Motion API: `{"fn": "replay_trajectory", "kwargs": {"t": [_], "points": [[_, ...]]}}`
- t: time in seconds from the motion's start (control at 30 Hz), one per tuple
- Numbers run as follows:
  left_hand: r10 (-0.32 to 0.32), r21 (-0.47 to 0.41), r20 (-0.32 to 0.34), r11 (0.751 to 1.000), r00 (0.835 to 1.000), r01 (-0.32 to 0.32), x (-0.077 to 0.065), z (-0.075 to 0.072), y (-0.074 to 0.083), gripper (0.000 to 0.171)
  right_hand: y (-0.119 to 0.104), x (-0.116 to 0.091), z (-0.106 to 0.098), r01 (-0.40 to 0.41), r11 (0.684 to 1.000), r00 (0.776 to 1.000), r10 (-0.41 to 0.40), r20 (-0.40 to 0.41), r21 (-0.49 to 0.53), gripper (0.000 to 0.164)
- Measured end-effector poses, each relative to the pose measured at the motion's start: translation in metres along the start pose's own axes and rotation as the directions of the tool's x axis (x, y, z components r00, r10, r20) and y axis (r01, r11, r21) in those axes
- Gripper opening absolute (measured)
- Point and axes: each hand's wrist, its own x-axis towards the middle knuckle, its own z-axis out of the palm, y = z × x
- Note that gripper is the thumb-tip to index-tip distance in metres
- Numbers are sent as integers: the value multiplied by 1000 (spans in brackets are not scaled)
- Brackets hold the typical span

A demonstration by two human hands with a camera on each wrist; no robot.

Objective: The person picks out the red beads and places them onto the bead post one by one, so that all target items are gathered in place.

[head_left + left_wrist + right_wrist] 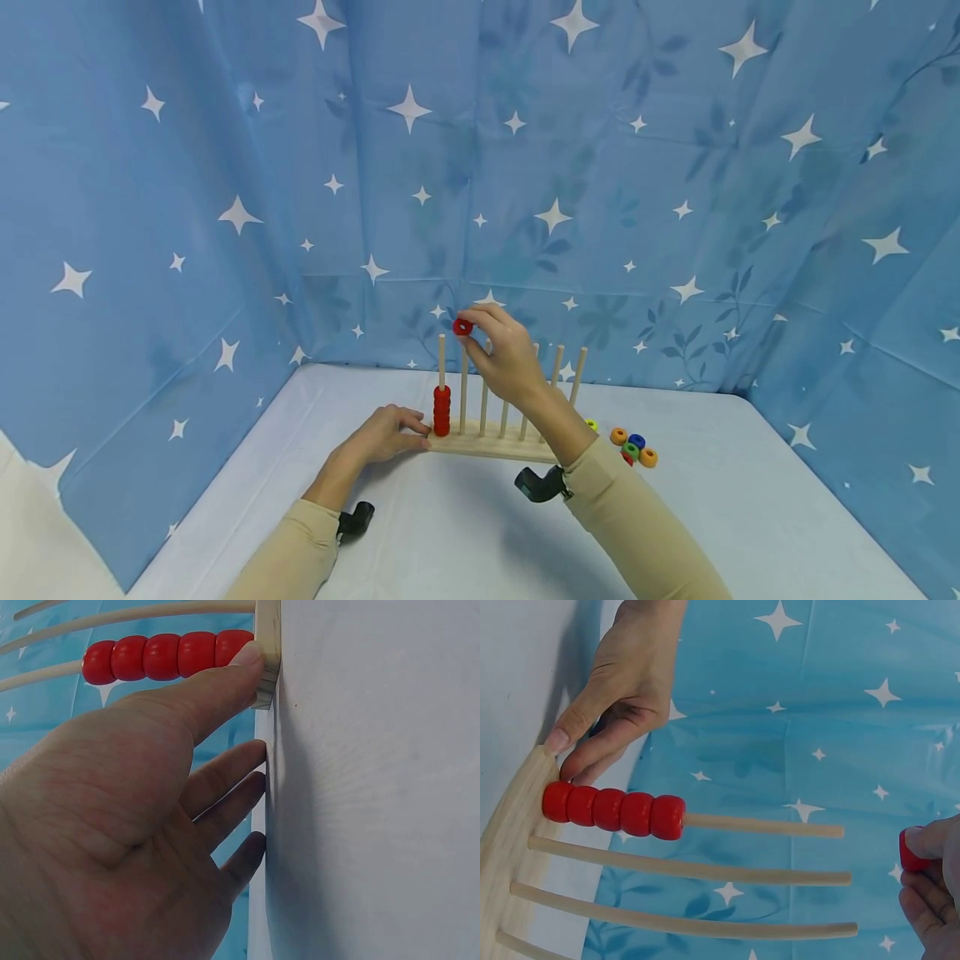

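My right hand [510, 354] pinches a red ring bead [457, 328] between thumb and fingers, above the tops of the pegs at the rack's left side. In the right wrist view that bead [911, 851] is level with the free end of the leftmost peg [765, 825], apart from it. Several red beads [442, 411] are stacked at the foot of this peg. My left hand [386, 435] grips the left end of the wooden base [487, 447], thumb in front, index finger behind. The other pegs [690, 868] beside it hold no beads where they show; my right arm hides some.
Loose ring beads lie right of the rack: an orange bead [648, 457], a blue bead [637, 440], a green bead [630, 451] and others, partly behind my right sleeve [637, 517]. Blue star-patterned curtains [480, 167] enclose the white table [450, 533].
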Motion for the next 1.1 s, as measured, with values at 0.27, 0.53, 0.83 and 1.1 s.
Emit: {"fn": "replay_trajectory", "kwargs": {"t": [0.27,0.53,0.83,1.1], "points": [[5,3,0,1000,1000,-5,0,0,0,19,0,3,4,-35,999,998,35,44,-5,26],[12,5,3,1000,1000,-12,-1,-2,0,19,-2,6,11,-50,999,996,50,74,-1,28],[25,5,3,1000,1000,-25,-2,-3,0,18,-6,8,17,-62,998,990,63,125,-11,30],[47,16,13,999,999,-48,-1,-2,1,19,-8,8,22,-64,998,987,66,144,-17,27]]}}
